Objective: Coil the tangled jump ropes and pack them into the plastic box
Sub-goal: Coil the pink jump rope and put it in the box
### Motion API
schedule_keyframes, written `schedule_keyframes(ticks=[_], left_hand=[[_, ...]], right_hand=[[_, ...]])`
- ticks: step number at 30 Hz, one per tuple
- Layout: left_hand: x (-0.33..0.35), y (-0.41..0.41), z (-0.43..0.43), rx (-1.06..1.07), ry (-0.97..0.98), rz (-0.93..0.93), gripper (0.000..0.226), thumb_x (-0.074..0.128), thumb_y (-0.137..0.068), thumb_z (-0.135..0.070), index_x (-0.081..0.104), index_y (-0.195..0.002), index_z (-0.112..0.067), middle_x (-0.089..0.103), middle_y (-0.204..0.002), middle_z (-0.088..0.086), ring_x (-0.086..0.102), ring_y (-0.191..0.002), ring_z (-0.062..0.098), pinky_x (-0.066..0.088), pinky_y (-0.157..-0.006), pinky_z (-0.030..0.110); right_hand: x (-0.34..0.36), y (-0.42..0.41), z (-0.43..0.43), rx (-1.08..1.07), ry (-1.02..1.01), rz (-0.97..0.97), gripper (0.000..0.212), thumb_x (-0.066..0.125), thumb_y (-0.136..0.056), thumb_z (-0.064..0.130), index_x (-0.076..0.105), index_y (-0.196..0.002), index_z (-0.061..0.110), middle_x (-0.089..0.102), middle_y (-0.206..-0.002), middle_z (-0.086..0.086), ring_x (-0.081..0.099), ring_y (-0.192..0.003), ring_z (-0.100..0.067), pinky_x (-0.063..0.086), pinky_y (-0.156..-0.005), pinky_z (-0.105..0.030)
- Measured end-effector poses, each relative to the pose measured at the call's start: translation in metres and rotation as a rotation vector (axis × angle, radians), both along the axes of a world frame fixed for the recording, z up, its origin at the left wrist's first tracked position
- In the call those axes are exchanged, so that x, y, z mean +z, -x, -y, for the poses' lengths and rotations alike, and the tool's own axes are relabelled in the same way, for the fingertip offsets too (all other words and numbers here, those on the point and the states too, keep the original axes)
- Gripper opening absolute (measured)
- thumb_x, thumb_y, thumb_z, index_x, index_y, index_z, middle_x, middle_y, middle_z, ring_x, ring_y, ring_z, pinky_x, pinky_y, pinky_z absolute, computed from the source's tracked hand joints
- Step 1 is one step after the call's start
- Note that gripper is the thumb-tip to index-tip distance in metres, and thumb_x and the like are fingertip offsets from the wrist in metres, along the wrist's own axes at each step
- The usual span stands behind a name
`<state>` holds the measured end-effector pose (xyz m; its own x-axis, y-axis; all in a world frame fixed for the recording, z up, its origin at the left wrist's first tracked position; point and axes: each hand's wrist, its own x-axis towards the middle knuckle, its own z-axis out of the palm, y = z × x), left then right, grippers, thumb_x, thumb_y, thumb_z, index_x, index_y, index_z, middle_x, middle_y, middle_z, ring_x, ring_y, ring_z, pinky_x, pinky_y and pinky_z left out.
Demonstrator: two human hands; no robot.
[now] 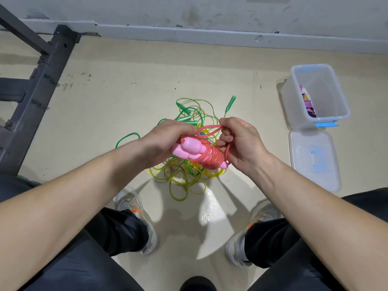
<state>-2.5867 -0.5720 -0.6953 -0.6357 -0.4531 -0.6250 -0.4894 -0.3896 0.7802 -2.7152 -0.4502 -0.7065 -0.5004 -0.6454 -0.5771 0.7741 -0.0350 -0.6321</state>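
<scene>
The person's left hand (168,137) is closed around the pair of pink moulded plastic handles (189,149) of a jump rope, holding them together above the floor (100,106). The rope's coral-red plastic cord (210,158) is wound in tight turns around the handles. The right hand (241,143) pinches a loose loop (210,128) of that same cord between thumb and curled fingers, just beside the left hand's fingertips.

Directly below the hands, on the floor, lies a tangle of translucent green and yellow jump ropes (184,179) with green plastic handles (230,103) sticking out at its far side.

The clear plastic box with blue latches (344,108) stands open on the floor to the right, well apart from the tangle (a purple coiled rope (308,104) already lies inside). Its clear lid with a blue handle (304,171) lies flat on the floor just beside the box's near end.

A dark metal frame (42,80) stands at the left.
</scene>
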Motion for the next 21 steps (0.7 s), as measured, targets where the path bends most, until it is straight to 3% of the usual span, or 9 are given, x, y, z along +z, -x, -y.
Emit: schedule_keyframes(ticks=[3, 7, 10, 14, 18, 21], left_hand=[[0.0, -0.001, 0.001, -0.001, -0.016, 0.014, 0.033, 0.069, -0.07, -0.012, 0.069, -0.101, -0.001, 0.069, -0.091, 0.015, 0.066, -0.079, 0.024, 0.055, -0.067, 0.03], [-0.001, 0.0, -0.002, 0.052, 0.063, 0.009, 0.013, 0.065, -0.082, -0.006, 0.069, -0.094, -0.01, 0.07, -0.085, 0.01, 0.068, -0.069, 0.016, 0.055, -0.059, 0.025], [-0.002, 0.0, -0.006, 0.065, 0.15, 0.014, 0.019, 0.064, -0.075, -0.016, 0.068, -0.094, -0.018, 0.069, -0.085, 0.009, 0.067, -0.069, 0.017, 0.054, -0.056, 0.027], [-0.003, 0.001, -0.013, 0.088, 0.21, 0.009, 0.02, 0.055, -0.095, -0.004, 0.066, -0.098, -0.02, 0.069, -0.097, 0.014, 0.068, -0.077, 0.023, 0.054, -0.059, 0.03], [-0.006, 0.0, -0.017, 0.088, 0.173, -0.007, 0.021, 0.048, -0.102, -0.006, 0.066, -0.099, -0.017, 0.072, -0.091, 0.013, 0.072, -0.082, 0.034, 0.06, -0.079, 0.047], [-0.003, 0.001, -0.02, 0.046, 0.112, -0.045, 0.026, 0.045, -0.105, -0.014, 0.07, -0.099, -0.01, 0.075, -0.081, 0.014, 0.072, -0.074, 0.03, 0.061, -0.074, 0.039]], right_hand=[[0.0, 0.001, 0.0, -0.007, -0.013, 0.008, 0.029, 0.056, -0.095, -0.001, 0.052, -0.068, 0.01, 0.036, -0.05, 0.003, 0.029, -0.04, -0.005, 0.026, -0.042, -0.019], [-0.002, 0.0, -0.001, 0.023, -0.029, -0.008, 0.029, 0.057, -0.094, -0.001, 0.05, -0.068, 0.011, 0.036, -0.051, 0.002, 0.029, -0.041, -0.005, 0.027, -0.042, -0.019], [-0.001, 0.001, 0.0, 0.036, -0.037, -0.05, 0.03, 0.058, -0.093, -0.002, 0.05, -0.066, 0.01, 0.036, -0.05, 0.002, 0.029, -0.04, -0.006, 0.028, -0.042, -0.019], [-0.003, 0.0, 0.001, 0.062, -0.071, -0.159, 0.031, 0.062, -0.091, -0.003, 0.052, -0.064, 0.01, 0.039, -0.051, -0.001, 0.032, -0.04, -0.008, 0.032, -0.043, -0.023], [-0.006, -0.002, 0.0, 0.072, -0.131, -0.273, 0.027, 0.065, -0.088, -0.003, 0.056, -0.067, 0.01, 0.04, -0.049, -0.001, 0.033, -0.041, -0.011, 0.031, -0.046, -0.025], [-0.006, -0.003, 0.001, 0.053, -0.174, -0.308, 0.024, 0.067, -0.087, -0.002, 0.056, -0.069, 0.009, 0.041, -0.047, 0.0, 0.033, -0.04, -0.012, 0.031, -0.048, -0.026]])
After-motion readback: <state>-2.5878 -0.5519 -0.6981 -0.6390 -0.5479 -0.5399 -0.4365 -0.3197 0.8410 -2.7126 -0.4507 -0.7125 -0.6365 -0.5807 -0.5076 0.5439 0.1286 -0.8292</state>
